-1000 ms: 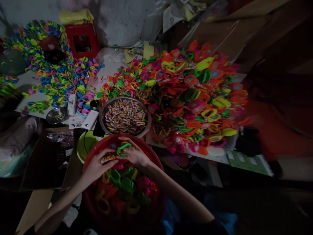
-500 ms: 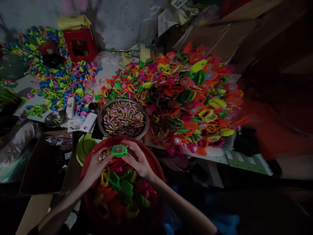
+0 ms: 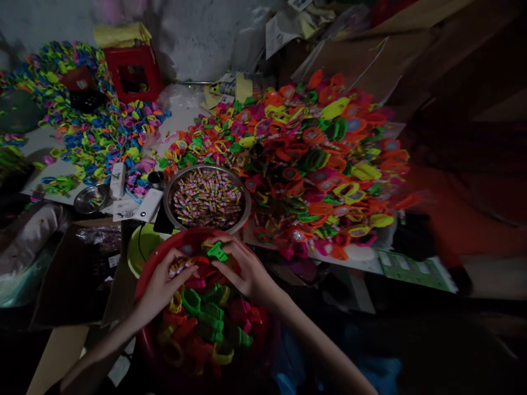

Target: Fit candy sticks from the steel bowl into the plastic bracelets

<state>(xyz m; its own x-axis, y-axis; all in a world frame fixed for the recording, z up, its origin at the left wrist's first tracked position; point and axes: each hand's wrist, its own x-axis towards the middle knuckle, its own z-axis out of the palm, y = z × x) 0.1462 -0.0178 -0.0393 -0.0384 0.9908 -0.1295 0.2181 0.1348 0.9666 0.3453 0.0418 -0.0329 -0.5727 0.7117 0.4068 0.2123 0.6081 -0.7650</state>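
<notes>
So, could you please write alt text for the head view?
Two bare hands work over a red basin of coloured plastic toy pieces: the right hand pinches a green piece, the left hand holds small wrapped candies. Beyond them sit a metal bowl of candies and a big heap of bright toys.

Ahead of the red basin (image 3: pixel 145 274) the steel bowl of sweets (image 3: pixel 207 198) blocks the way forward. To its right a high heap of coloured plastic rings (image 3: pixel 313 159) covers the counter (image 3: pixel 181 118). Bare counter shows only beyond the bowl, between the two ring piles (image 3: pixel 99 129).
</notes>
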